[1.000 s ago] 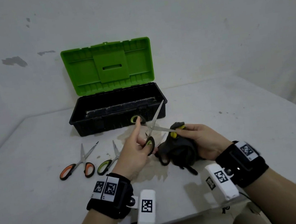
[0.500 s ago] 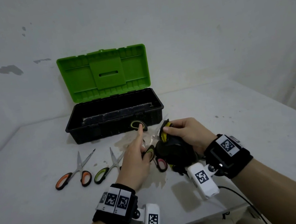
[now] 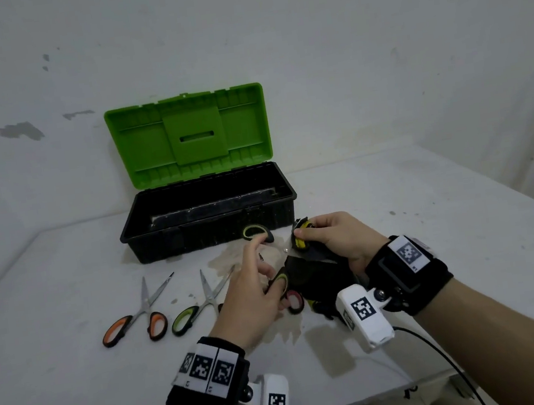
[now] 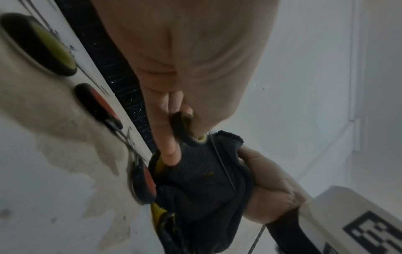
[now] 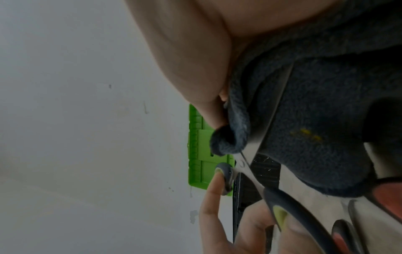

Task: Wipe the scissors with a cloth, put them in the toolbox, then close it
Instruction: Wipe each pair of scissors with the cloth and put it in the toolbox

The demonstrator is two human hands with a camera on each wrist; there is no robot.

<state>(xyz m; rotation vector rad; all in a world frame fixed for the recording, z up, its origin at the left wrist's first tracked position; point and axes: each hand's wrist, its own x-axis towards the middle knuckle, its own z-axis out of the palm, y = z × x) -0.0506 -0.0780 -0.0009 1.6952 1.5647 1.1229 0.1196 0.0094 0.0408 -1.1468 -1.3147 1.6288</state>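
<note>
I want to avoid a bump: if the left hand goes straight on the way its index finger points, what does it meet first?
Probably the toolbox front wall: the left hand, gripping the green-handled scissors, points its index finger toward it. Depth is unclear.

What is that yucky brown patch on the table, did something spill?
It looks like a stain or dried spill. The brownish blotch spreads over the white table just in front of the open toolbox, beneath both hands. What made it cannot be told. The wall also has chipped paint patches.
</note>
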